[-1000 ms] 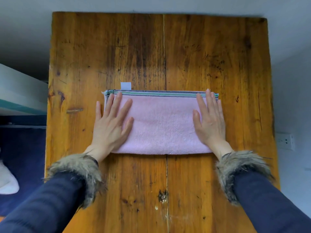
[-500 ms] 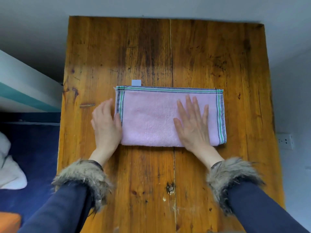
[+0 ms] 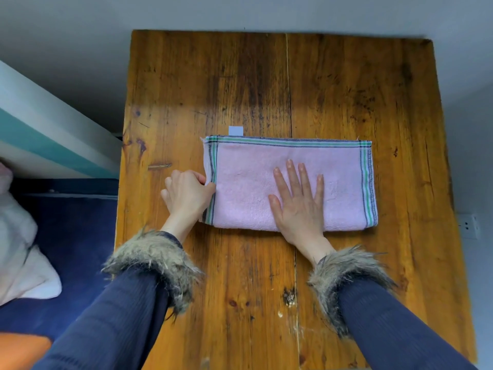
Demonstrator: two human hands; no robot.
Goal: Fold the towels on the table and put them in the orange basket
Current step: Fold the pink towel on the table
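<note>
A pink towel (image 3: 245,182) with green and dark stripes along its edges lies folded into a long rectangle on the wooden table (image 3: 266,89). A small white tag sticks out at its far left corner. My left hand (image 3: 186,194) is at the towel's left end, fingers curled round that edge and pinching it. My right hand (image 3: 298,201) lies flat with spread fingers on the middle of the towel, pressing it down. A corner of the orange basket (image 3: 21,348) shows at the bottom left, below the table.
Left of the table lies a dark blue floor (image 3: 74,236) with a white cloth bundle (image 3: 18,252) on it. A white and teal ledge (image 3: 40,129) runs along the left. A wall socket (image 3: 468,225) sits right of the table.
My left hand slid off the towel to its left end and closed on the edge. My right hand moved from the right end to the towel's middle. The view shifted left.
</note>
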